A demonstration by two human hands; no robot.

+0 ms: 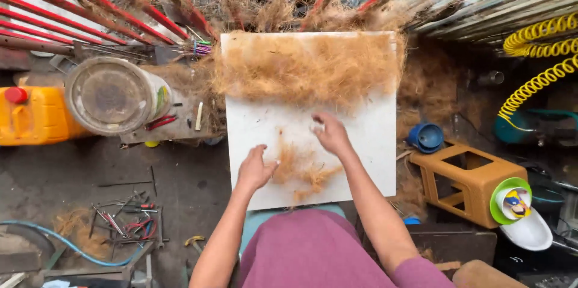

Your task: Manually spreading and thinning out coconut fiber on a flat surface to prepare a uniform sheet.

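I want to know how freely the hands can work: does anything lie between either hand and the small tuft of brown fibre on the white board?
Nothing visible does. The left hand rests at the edge of the small tuft of brown fibre on the white board; the right hand sits just above it.

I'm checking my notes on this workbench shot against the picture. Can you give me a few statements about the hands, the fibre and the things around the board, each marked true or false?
1. Both hands are over the white board. True: the left hand and right hand flank a small tuft of brown fibre.
2. The big heap of fibre lies at the near edge of the board. False: it covers the far edge.
3. A yellow jug with a red cap sits to the left. True.
4. The brown plastic stool stands left of the board. False: it is on the right.
5. The coiled hose is blue. False: it is yellow.
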